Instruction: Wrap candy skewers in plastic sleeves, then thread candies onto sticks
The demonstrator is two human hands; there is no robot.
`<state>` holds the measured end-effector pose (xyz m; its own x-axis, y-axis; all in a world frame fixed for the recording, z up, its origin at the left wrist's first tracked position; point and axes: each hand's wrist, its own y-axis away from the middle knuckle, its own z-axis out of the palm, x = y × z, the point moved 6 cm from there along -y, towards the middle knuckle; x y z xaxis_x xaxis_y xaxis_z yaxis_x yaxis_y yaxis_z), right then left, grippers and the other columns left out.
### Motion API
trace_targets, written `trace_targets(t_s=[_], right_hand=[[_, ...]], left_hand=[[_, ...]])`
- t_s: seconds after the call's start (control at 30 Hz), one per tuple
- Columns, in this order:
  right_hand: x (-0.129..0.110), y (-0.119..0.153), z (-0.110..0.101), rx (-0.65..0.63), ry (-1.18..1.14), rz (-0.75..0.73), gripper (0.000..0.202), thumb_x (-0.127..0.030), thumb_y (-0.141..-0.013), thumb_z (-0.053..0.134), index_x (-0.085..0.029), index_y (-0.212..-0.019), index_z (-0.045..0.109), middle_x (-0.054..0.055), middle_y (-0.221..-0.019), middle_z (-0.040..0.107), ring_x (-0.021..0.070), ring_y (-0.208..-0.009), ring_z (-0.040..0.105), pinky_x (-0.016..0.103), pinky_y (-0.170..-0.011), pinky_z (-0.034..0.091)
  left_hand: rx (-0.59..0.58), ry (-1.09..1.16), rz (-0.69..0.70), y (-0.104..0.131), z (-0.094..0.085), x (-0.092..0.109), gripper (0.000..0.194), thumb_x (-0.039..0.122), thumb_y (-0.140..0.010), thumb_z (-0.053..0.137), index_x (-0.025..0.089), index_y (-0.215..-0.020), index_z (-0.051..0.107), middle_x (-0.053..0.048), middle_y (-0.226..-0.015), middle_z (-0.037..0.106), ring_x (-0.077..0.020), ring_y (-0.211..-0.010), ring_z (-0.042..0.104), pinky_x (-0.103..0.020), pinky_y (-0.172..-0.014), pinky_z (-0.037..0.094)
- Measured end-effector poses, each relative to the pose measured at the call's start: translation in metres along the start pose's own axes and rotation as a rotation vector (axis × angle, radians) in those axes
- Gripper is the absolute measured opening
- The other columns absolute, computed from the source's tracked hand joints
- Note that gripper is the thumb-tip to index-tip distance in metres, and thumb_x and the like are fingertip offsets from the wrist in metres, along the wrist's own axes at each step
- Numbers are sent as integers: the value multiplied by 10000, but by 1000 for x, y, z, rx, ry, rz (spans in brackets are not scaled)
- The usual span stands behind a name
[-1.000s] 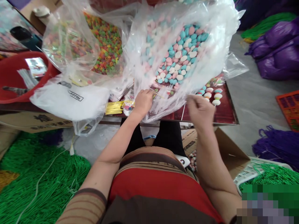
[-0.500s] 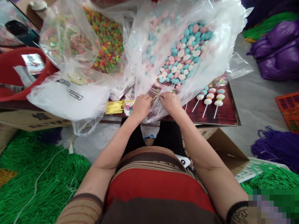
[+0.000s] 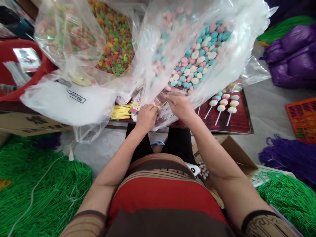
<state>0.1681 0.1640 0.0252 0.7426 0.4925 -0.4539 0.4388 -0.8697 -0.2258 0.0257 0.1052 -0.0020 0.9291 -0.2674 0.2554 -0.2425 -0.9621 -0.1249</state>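
My right hand [image 3: 181,105] is closed in a pinch on the upper end of a thin yellow twist tie [image 3: 163,104]. The tie slants down to the fingertips of my left hand [image 3: 146,118], which are pressed together; what else they grip is hidden. Under and between both hands lie clear plastic wrappers and thin white sticks [image 3: 168,113]. Left of my left hand rests a bundle of yellow twist ties [image 3: 120,112]. To the right of my right hand, several candy skewers [image 3: 232,106] on white sticks lie on the dark red table [image 3: 243,121].
Behind my hands stands a large clear bag of pink, blue and white candies [image 3: 195,62]. Left of it is a bag of colourful ring candies [image 3: 116,49]. A white "Happy" bag [image 3: 56,105] and a red basin [image 3: 45,67] are at the left. Green cords [image 3: 49,191] cover the floor.
My right hand has drawn slightly up and back with the tie's end, so more of the yellow tie shows. My left hand has shifted a little down and left. The view has moved slightly.
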Motion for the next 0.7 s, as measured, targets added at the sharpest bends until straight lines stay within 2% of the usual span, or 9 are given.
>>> trace_targets(t_s=[0.1, 0.17, 0.2, 0.27, 0.37, 0.43, 0.57, 0.63, 0.7], right_hand=[[27, 41, -43, 351, -84, 185, 325, -286, -1026, 485, -219, -1146, 779, 100, -1141, 784, 249, -1080, 716, 398, -1009, 532], [55, 71, -63, 460, -52, 418, 336, -298, -1008, 479, -201, -1146, 769, 106, -1067, 789, 257, -999, 729, 421, -960, 552], [68, 82, -68, 441, -15, 541, 337, -303, -997, 487, -187, -1140, 769, 112, -1027, 787, 265, -962, 732, 431, -934, 560], [87, 94, -68, 263, 107, 707, 316, -317, -968, 538, -169, -1111, 778, 136, -1033, 780, 296, -971, 728, 451, -910, 562], [92, 88, -62, -37, 313, 751, 319, -356, -954, 592, -147, -1103, 782, 201, -1205, 740, 348, -1085, 702, 454, -901, 551], [89, 79, -58, -147, 410, 736, 343, -311, -975, 552, -112, -1160, 761, 239, -1268, 708, 355, -1126, 689, 433, -894, 542], [85, 66, -50, -226, 506, 723, 399, -117, -943, 460, -44, -1247, 708, 282, -1243, 709, 335, -1129, 691, 399, -874, 532], [88, 61, -49, -229, 514, 735, 401, -96, -913, 475, -37, -1227, 719, 291, -1223, 720, 336, -1127, 695, 395, -870, 535], [94, 57, -50, -243, 493, 766, 391, -125, -896, 515, -33, -1206, 734, 297, -1206, 730, 353, -1139, 693, 407, -888, 535]], left_hand=[[-20, 10, -37, -2, -2, -3, 197, 193, -979, 533, 183, -1011, 727, -146, -1097, 731, -323, -1079, 633, -462, -928, 464], [-41, 34, -57, -5, -4, -4, 199, 185, -971, 537, 185, -1025, 729, -144, -1109, 736, -321, -1093, 639, -458, -947, 469], [-54, 46, -66, -7, -6, -5, 206, 178, -966, 539, 182, -1043, 730, -144, -1114, 740, -320, -1096, 644, -456, -955, 473], [-79, 61, -83, -12, -8, -5, 231, 172, -957, 542, 172, -1096, 727, -145, -1110, 751, -324, -1093, 657, -451, -959, 481], [-75, 75, -107, -19, -13, -3, 265, 173, -949, 542, 164, -1147, 718, -145, -1082, 763, -326, -1068, 676, -444, -948, 491], [-42, 96, -109, -22, -16, -1, 248, 178, -941, 551, 168, -1121, 721, -141, -1076, 766, -323, -1062, 682, -445, -956, 495], [100, 202, -111, -23, -27, 2, 150, 184, -904, 595, 198, -982, 723, -112, -1036, 773, -298, -1054, 685, -437, -990, 493], [183, 322, -125, -23, -34, 2, 122, 170, -874, 617, 212, -936, 714, -75, -999, 779, -259, -1013, 689, -404, -989, 501], [230, 491, -164, -24, -38, 0, 115, 162, -851, 627, 215, -914, 708, -34, -939, 780, -202, -908, 689, -343, -923, 525]])
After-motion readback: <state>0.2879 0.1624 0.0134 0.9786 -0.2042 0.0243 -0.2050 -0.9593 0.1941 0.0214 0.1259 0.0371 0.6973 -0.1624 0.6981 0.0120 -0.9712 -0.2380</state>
